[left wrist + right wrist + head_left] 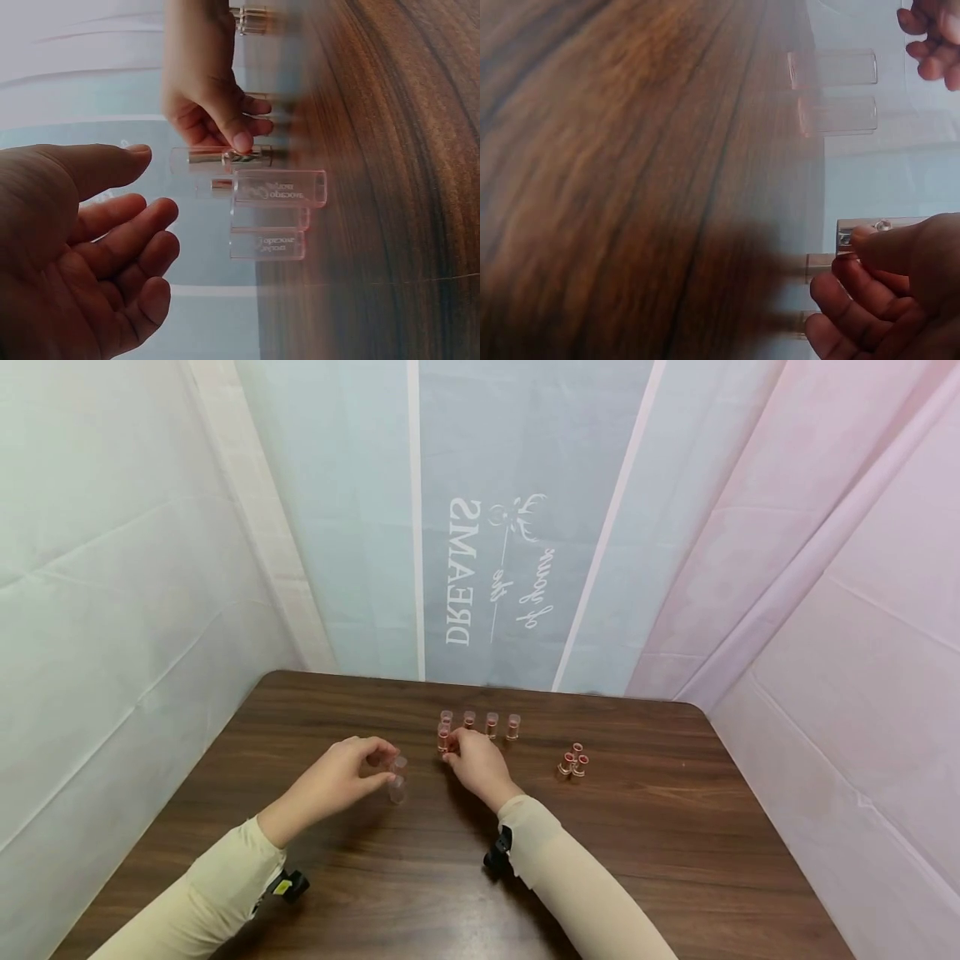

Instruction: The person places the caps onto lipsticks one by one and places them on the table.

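Note:
My right hand [480, 764] pinches a small lipstick tube [443, 740] between thumb and fingers. In the left wrist view, that lipstick tube [210, 158] has a shiny metallic base and a clear cover above it. My left hand [341, 781] is held just left of two clear plastic caps [397, 792] that stand upright on the table. Its fingers are loosely bent and hold nothing, with the thumb apart in the left wrist view. White lettering marks a clear cap [281, 187] there. My right fingers partly hide the lipstick tubes behind them.
A row of capped lipstick tubes [491, 725] stands behind my right hand. To the right, three uncapped lipstick tubes [577, 764] with red tops stand in a cluster. The brown wooden table [675, 827] ends at pale fabric curtains [360, 568] at the back and sides.

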Demonstrator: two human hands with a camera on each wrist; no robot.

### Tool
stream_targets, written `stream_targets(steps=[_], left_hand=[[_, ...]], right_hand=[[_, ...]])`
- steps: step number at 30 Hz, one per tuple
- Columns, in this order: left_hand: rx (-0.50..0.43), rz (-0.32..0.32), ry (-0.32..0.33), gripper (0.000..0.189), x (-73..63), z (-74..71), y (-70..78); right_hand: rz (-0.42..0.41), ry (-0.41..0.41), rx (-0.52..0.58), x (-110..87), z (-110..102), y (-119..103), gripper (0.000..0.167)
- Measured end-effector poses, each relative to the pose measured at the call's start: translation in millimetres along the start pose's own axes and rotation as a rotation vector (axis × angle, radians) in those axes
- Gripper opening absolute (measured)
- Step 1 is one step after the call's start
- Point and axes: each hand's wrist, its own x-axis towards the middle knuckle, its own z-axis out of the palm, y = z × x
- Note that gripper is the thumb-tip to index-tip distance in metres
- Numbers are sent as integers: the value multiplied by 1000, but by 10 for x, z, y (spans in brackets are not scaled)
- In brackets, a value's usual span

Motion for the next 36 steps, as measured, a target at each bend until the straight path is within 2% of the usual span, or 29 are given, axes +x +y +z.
stream_targets(steps=[5, 13, 23, 28, 33, 36], left_hand=[[-20, -11, -12, 32, -9, 38, -16], [5, -40, -17, 31, -15, 114, -43], [45, -43, -22, 31, -34, 193, -54], [44, -93, -39, 31, -34, 254, -46], [49, -141, -44, 32, -50, 350, -47], [56, -144, -52, 33, -58, 373, -31]], right_hand=[[30, -25, 15, 29, 46, 33, 11], [33, -37, -1, 19, 104, 59, 14], [34, -53, -4, -11, 119, 88, 14], [-4, -29, 16, -125, -51, 100, 20], [-89, 56, 34, -328, -380, 143, 21], [-134, 109, 48, -458, -600, 190, 19]])
